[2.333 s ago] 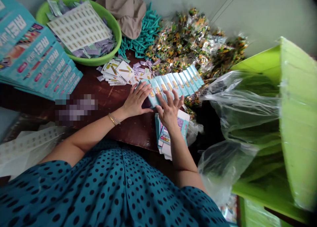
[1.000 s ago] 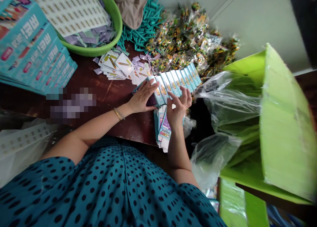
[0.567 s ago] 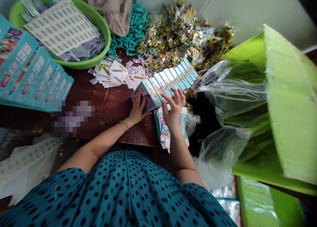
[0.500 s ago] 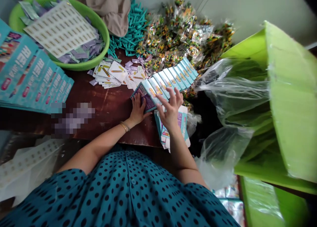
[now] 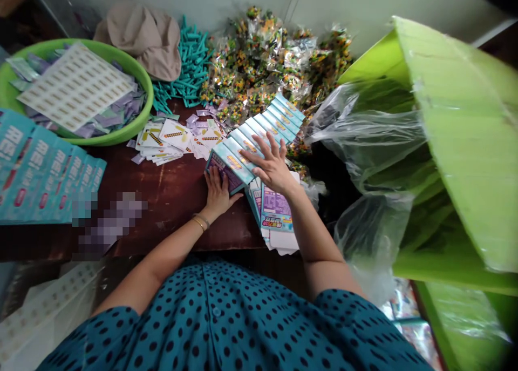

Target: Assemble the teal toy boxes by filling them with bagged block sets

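Left hand point(image 5: 216, 195) open-palmed on the front end of the box row point(image 5: 251, 127), right hand point(image 5: 273, 168) spread over its top; nothing clenched.
Left fingers lie against the nearest box's printed face, thumb out; right fingers extended, touching the tops or just above, can't tell. Probably bracing, to hold the row tight and square. One row, roughly eight boxes, some hidden, running from mid-table point(image 5: 174, 198) toward far right corner. Flat cartons point(image 5: 279, 203) by right forearm, overhanging near right corner, likely for easy reach; count unclear. Farther out: one card pile point(image 5: 162, 139) beyond left hand; one green basket point(image 5: 93, 140), far left corner, one printed sheet point(image 5: 76, 85) inside; five-plus teal cartons point(image 5: 48, 171), left edge; bagged parts point(image 5: 263, 63), back edge, uncountable.
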### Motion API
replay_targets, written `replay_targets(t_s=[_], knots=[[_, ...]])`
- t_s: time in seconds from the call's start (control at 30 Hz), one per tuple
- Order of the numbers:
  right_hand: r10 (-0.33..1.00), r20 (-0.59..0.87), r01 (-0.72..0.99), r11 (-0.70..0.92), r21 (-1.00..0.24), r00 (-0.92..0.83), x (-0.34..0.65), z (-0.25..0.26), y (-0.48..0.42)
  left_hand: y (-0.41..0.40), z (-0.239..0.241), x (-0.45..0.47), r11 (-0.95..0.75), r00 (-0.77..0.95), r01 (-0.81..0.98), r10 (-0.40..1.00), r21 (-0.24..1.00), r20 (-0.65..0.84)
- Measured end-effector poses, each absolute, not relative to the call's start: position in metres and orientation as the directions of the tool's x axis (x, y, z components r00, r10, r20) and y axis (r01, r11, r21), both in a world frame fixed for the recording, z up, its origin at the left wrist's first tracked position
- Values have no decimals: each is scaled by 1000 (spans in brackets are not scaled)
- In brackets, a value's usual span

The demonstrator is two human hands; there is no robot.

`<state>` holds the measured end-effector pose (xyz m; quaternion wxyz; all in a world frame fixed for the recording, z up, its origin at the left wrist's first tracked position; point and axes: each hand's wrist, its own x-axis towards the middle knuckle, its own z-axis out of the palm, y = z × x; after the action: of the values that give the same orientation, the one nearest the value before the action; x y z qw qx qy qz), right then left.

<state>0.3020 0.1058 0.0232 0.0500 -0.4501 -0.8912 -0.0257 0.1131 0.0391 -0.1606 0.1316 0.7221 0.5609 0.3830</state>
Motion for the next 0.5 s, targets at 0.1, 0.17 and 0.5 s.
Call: replay_targets(t_s=[0.1, 0.17, 0.5], knots=[[825, 116, 831, 556, 5, -553, 323, 23, 135, 39, -162, 112, -347, 87, 725, 903, 595, 420], [848, 140, 857, 515, 12, -512, 337, 21, 153, 39, -163, 112, -345, 86, 728, 904, 593, 419], [895, 192, 900, 426, -90, -404, 385, 13, 216, 37, -170, 107, -340, 83, 790, 883, 509, 461]])
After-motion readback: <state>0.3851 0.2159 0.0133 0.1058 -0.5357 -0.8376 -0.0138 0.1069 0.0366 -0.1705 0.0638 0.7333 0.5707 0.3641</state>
